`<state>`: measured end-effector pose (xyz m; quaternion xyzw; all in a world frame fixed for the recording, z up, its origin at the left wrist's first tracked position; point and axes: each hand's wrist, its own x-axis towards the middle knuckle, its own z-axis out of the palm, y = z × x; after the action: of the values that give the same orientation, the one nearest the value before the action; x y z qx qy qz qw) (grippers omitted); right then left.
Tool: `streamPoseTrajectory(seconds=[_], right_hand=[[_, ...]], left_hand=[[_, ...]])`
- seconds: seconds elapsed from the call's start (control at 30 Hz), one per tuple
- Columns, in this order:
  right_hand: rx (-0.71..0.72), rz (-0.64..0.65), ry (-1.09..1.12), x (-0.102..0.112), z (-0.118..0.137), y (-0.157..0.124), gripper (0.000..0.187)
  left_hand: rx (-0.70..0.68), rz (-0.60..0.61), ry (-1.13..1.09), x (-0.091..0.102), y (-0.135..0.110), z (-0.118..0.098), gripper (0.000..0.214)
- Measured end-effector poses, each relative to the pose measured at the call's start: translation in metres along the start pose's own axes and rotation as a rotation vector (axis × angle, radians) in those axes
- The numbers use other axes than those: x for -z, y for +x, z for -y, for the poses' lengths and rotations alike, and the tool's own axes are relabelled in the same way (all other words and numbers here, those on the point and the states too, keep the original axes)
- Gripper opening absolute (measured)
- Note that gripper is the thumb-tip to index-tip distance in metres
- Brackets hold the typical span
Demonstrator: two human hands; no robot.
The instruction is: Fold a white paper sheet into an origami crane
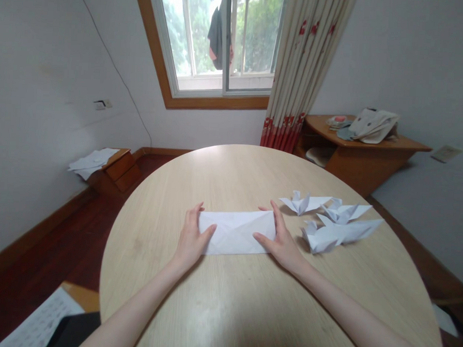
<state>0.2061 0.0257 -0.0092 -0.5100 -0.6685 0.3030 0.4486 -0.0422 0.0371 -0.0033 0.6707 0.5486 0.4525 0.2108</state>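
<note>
A white sheet of paper (236, 233), folded to a wide rectangle with diagonal creases across it, is held at the middle of the round table (217, 302). My left hand (194, 233) grips its left end, thumb on the near face and fingers behind the edge. At the right end my right hand (276, 240) holds it the same way, its index finger raised along the corner. Right of that hand several folded paper birds (331, 238) stand close together on the tabletop.
A wooden desk (371, 165) with a light cloth bag (373, 125) stands at the back right. Papers (94, 160) lie on a low cabinet (118, 173) at the left. Behind the table hang curtains (299, 68) beside a window. Near the lower left is a printed sheet (45, 319).
</note>
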Motion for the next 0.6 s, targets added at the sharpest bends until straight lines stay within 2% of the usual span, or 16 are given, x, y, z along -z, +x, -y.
streamPoseTrajectory(seconds=[0.13, 0.33, 0.43, 0.6], right_hand=[[0.135, -0.018, -0.266, -0.002, -0.009, 0.0, 0.073], [0.286, 0.003, -0.563, -0.007, -0.015, -0.002, 0.059], [0.389, 0.062, -0.671, -0.009, -0.009, -0.003, 0.05], [0.51, 0.202, -0.749, -0.015, -0.002, -0.009, 0.043]], left_hand=[[-0.148, 0.016, 0.196, 0.001, -0.003, -0.003, 0.048], [-0.332, 0.134, 0.482, 0.0, -0.007, -0.004, 0.039], [-0.391, 0.237, 0.58, -0.002, -0.009, -0.004, 0.041], [-0.408, 0.376, 0.627, -0.007, -0.014, -0.007, 0.049]])
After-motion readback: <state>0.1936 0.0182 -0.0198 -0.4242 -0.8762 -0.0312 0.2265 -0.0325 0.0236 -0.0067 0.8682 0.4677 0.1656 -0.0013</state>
